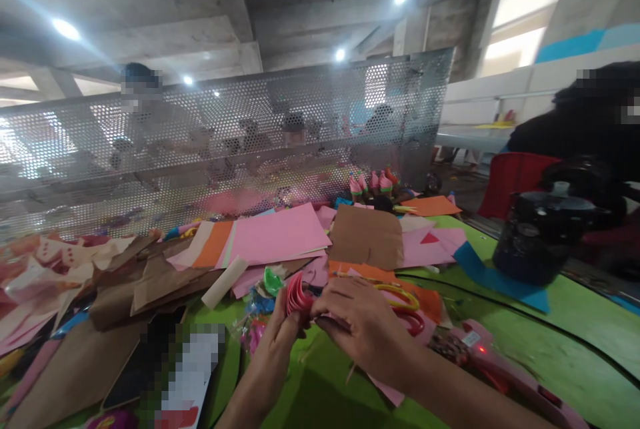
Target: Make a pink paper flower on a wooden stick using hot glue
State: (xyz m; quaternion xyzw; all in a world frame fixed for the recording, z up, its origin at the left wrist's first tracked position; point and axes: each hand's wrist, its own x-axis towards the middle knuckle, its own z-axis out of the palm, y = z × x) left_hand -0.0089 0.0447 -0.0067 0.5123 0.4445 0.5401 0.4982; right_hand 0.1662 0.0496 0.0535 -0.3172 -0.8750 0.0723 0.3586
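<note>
My left hand (278, 342) is closed around a pink-red looped bundle (298, 297) that looks like coiled strips or cord. My right hand (364, 323) meets it from the right with bent fingers pinched at the bundle's edge; what exactly lies between those fingertips is hidden. Both hands are above the green table (320, 392). Just behind the right hand lie yellow loops (400, 294) and red loops (413, 323) on orange paper. Left of the bundle are a shiny green piece (273, 280) and blue crinkled wrapping (259, 304).
A pink tool with a red light (493, 359), like a glue gun, lies at right near a black cable (565, 329). Pink paper (280, 232), brown paper (367, 235) and a dark jar (537, 242) stand farther back. A perforated metal screen (250, 142) borders the table; people are beyond it.
</note>
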